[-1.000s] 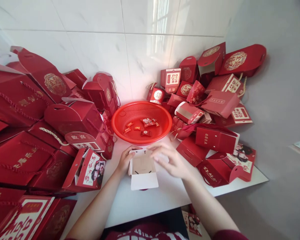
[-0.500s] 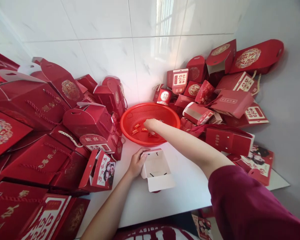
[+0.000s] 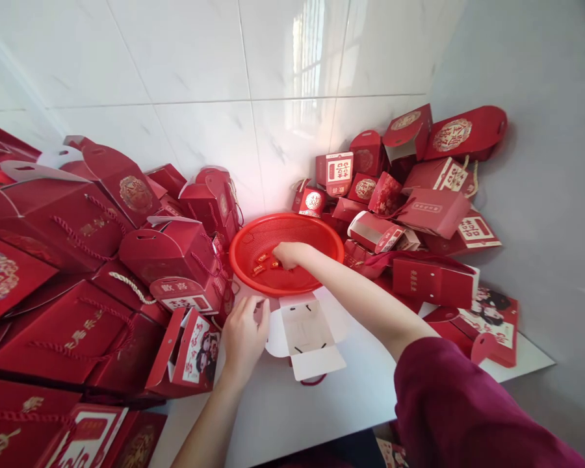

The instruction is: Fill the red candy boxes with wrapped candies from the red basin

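We see our left hand (image 3: pixel 241 335) resting on the white table (image 3: pixel 273 416), its fingers curled around the left flap of a small open box (image 3: pixel 306 335), which it grips at the edge. The box lies with its white inside facing up, its flaps spread wide, just in front of the red basket (image 3: pixel 286 252) and touching its near rim or very close to it; we cannot tell which. Our right hand (image 3: pixel 288 253) reaches across over the box and into the basket, the dark red sleeve (image 3: pixel 468 409) filling the lower right of the view. The fingers of that hand are bent down over the wrapped candies (image 3: pixel 266 264) on the basket floor, closed loosely about some of them, though we cannot see how many it has. A few candies lie free just to the left of the knuckles. To our left, red gift bags with cord handles (image 3: pixel 127 286) are heaped high, and a small box printed with a cartoon couple (image 3: pixel 190 351) stands just beside the left wrist. To the right, more red boxes (image 3: pixel 433 208) are piled against the white tiled wall (image 3: pixel 199 71), and a long red box (image 3: pixel 433 281) lies near our right forearm.
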Demonstrator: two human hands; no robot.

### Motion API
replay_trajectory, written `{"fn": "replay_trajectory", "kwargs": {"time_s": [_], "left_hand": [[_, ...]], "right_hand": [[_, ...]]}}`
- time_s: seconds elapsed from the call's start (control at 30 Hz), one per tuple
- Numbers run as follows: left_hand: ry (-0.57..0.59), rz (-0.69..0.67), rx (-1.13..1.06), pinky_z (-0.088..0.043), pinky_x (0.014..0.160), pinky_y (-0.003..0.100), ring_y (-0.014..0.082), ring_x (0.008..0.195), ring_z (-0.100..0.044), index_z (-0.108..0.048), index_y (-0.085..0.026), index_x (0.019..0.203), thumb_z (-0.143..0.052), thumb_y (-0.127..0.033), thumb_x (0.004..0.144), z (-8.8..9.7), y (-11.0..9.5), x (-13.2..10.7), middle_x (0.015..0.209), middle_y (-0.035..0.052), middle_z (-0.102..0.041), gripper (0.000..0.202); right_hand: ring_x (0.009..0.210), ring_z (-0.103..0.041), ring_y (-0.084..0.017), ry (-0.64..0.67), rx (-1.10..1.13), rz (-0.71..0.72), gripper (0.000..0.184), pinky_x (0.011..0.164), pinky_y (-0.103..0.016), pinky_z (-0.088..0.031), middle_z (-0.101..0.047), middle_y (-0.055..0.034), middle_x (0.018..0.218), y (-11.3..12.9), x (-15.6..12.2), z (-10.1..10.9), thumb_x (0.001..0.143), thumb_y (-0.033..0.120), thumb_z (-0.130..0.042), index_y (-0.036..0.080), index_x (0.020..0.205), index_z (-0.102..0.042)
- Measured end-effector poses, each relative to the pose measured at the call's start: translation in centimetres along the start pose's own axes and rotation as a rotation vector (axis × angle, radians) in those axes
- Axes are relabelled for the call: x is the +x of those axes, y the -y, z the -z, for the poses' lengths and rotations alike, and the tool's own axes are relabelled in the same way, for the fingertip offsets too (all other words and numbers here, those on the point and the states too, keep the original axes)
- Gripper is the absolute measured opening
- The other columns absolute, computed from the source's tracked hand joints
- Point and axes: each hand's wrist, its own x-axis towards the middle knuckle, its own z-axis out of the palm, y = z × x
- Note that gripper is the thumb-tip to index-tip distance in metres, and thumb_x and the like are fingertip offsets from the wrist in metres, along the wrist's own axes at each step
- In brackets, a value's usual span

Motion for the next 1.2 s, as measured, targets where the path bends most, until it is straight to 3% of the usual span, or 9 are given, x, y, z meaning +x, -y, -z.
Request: {"fn": "replay_trajectory", "kwargs": {"time_s": [0.13, 0.2, 0.27, 0.33, 0.4, 0.47, 0.63, 0.77, 1.2], "left_hand": [[-0.091, -0.087, -0.178, -0.045, 0.077, 0.029, 0.0184, 0.080, -0.061, -0.065, -0.020, 0.092, -0.053, -0.029, 0.095, 3.5, -2.8, 1.3, 0.085, 0.0040, -0.066, 0.014], [-0.123, -0.025, -0.307, -0.045, 0.072, 0.027, 0.0161, 0.076, -0.060, -0.066, -0.020, 0.098, -0.056, -0.032, 0.094, 4.8, -4.3, 2.7, 0.088, 0.0032, -0.067, 0.016], [-0.068, 0.078, -0.482, -0.045, 0.069, 0.025, 0.0150, 0.074, -0.059, -0.065, -0.020, 0.100, -0.057, -0.039, 0.094, 5.4, -5.4, 4.3, 0.085, 0.0020, -0.065, 0.021], [0.113, 0.116, -0.691, -0.043, 0.065, 0.025, 0.0141, 0.069, -0.056, -0.064, -0.018, 0.090, -0.053, -0.046, 0.095, 5.3, -5.9, 5.9, 0.076, 0.0015, -0.062, 0.031], [0.321, 0.095, -0.883, -0.040, 0.060, 0.025, 0.0129, 0.063, -0.052, -0.061, -0.016, 0.079, -0.047, -0.052, 0.097, 4.8, -6.2, 7.0, 0.069, 0.0013, -0.059, 0.042], [0.415, 0.065, -0.988, -0.039, 0.059, 0.024, 0.0117, 0.062, -0.050, -0.062, -0.015, 0.079, -0.049, -0.051, 0.096, 4.3, -6.3, 7.5, 0.067, 0.0008, -0.057, 0.042], [0.351, 0.088, -1.020, -0.042, 0.064, 0.021, 0.0093, 0.067, -0.050, -0.064, -0.016, 0.082, -0.060, -0.040, 0.094, 3.9, -6.1, 7.6, 0.074, -0.0009, -0.057, 0.027], [0.364, 0.101, -0.980, -0.042, 0.064, 0.020, 0.0087, 0.066, -0.050, -0.063, -0.016, 0.080, -0.058, -0.039, 0.095, 4.4, -5.7, 7.8, 0.071, -0.0021, -0.056, 0.027], [0.421, 0.178, -0.873, -0.042, 0.063, 0.021, 0.0090, 0.067, -0.052, -0.062, -0.019, 0.087, -0.057, -0.042, 0.096, 3.8, -5.7, 7.9, 0.072, -0.0027, -0.056, 0.025]], "right_hand": [[0.094, -0.064, -0.015, -0.199, 0.173, 0.167, 0.029, 0.085, -0.028, -0.051, -0.067, -0.0055, 0.107, 0.5, -5.0, 2.5, 0.088, 0.010, -0.059, 0.016, 0.116, -0.057], [0.095, -0.063, -0.016, -0.437, 0.553, 0.345, 0.032, 0.086, -0.030, -0.052, -0.064, -0.0063, 0.109, 1.0, -8.1, 2.7, 0.088, 0.014, -0.059, 0.018, 0.120, -0.053], [0.098, -0.063, -0.016, -0.548, 0.827, 0.434, 0.036, 0.089, -0.032, -0.053, -0.062, -0.0065, 0.109, 1.5, -10.6, 2.3, 0.088, 0.016, -0.063, 0.020, 0.122, -0.051], [0.102, -0.063, -0.017, -0.598, 0.942, 0.462, 0.038, 0.092, -0.034, -0.053, -0.062, -0.0066, 0.109, 2.0, -12.2, 1.8, 0.088, 0.016, -0.065, 0.022, 0.123, -0.052], [0.106, -0.063, -0.018, -0.605, 0.925, 0.449, 0.038, 0.095, -0.035, -0.052, -0.063, -0.0074, 0.113, 2.4, -12.7, 1.6, 0.088, 0.015, -0.064, 0.022, 0.124, -0.053], [0.109, -0.063, -0.019, -0.589, 0.843, 0.428, 0.036, 0.096, -0.037, -0.052, -0.063, -0.0084, 0.118, 2.6, -12.8, 1.8, 0.089, 0.014, -0.062, 0.022, 0.124, -0.055], [0.114, -0.061, -0.021, -0.608, 0.633, 0.409, 0.037, 0.102, -0.039, -0.049, -0.065, -0.0083, 0.121, 2.9, -12.3, 2.7, 0.090, 0.021, -0.067, 0.022, 0.126, -0.058], [0.104, -0.063, -0.020, -0.617, 0.563, 0.392, 0.038, 0.094, -0.036, -0.052, -0.068, -0.0076, 0.111, 2.6, -11.8, 2.6, 0.087, 0.028, -0.074, 0.020, 0.122, -0.062], [0.092, -0.065, -0.016, -0.608, 0.562, 0.387, 0.021, 0.085, -0.029, -0.053, -0.070, -0.0061, 0.101, 1.5, -10.9, 1.6, 0.090, 0.021, -0.068, 0.018, 0.111, -0.065]]}}
